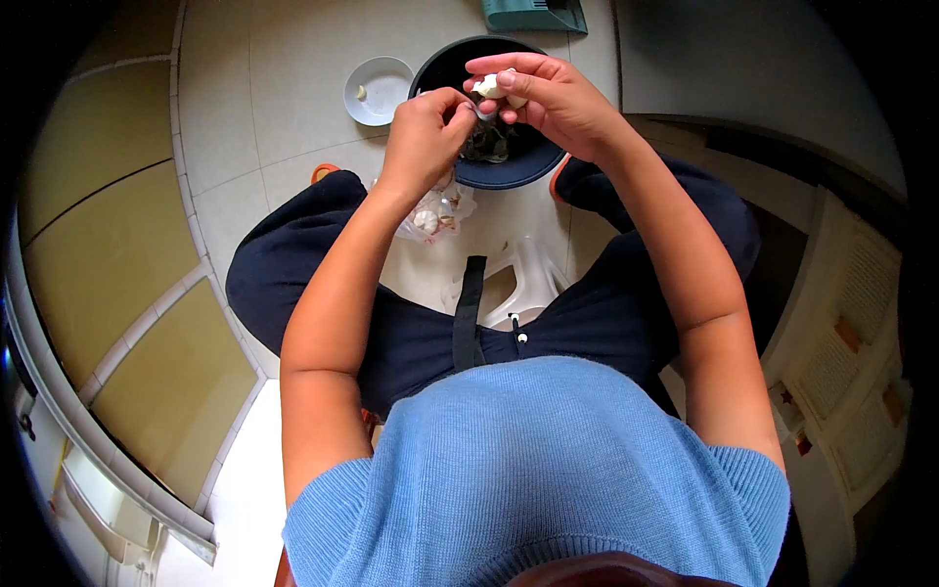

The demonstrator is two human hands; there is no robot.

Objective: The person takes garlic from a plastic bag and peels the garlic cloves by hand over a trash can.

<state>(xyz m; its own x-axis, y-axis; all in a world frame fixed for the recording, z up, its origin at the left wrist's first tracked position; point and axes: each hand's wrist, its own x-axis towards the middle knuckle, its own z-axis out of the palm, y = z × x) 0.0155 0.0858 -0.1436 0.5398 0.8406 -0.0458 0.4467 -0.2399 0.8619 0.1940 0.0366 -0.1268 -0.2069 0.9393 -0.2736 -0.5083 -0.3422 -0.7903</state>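
White garlic (492, 88) rests in my right hand (553, 96), between the thumb and fingers. My left hand (427, 137) is closed in a pinch beside it, with a thin whitish bit, perhaps peel, at the fingertips. Both hands are over a dark round bin (523, 166) that has dark scraps inside. Left of the bin, a white bowl (389, 90) on the floor holds one small pale clove (362, 93). Below my left hand, a clear plastic bag (445, 220) contains garlic bulbs.
A teal dustpan (534, 14) lies beyond the bin. Between my legs is a white plastic stool (533, 279). Orange-edged footwear (324, 172) shows by my left leg. Tan cabinet panels (108, 235) line the left side, and a dark grey surface (724, 64) stands at upper right.
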